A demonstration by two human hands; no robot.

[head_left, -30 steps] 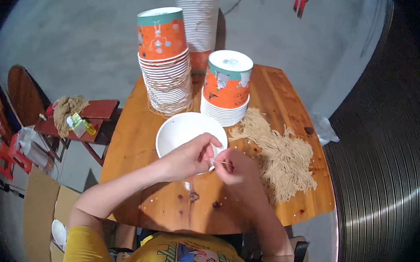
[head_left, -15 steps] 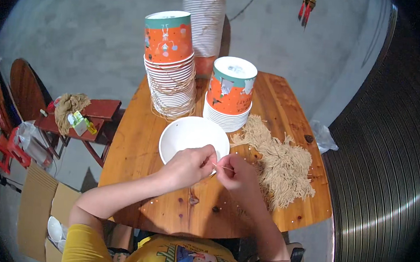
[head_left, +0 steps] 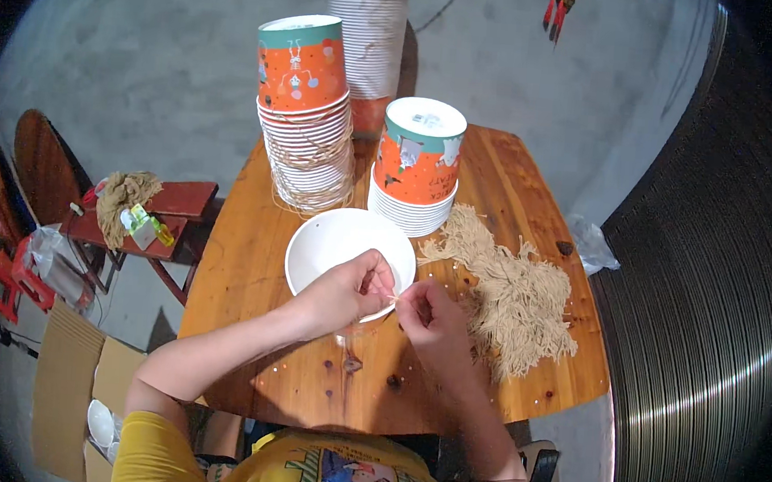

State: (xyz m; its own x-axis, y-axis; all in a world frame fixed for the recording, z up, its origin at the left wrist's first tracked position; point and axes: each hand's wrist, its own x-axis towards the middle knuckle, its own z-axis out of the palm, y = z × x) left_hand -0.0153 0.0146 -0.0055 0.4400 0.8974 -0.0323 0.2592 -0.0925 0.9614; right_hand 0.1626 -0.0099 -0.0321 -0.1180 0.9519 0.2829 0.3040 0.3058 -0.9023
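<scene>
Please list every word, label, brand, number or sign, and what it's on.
I won't copy wording, but I can place it:
Right orange and green paper bucket: dark lettering; base print too small.
Left orange and green paper bucket: pale markings, too small.
Yellow fabric shirt: striped letters, partly cut off.
White and green container: any print too small.

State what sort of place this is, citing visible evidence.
Probably a makeshift workroom, perhaps in a home or garage: stacked paper tubs and a heap of tan string share a wooden table, and a dark ribbed surface, possibly a shutter, rises at right.
</scene>
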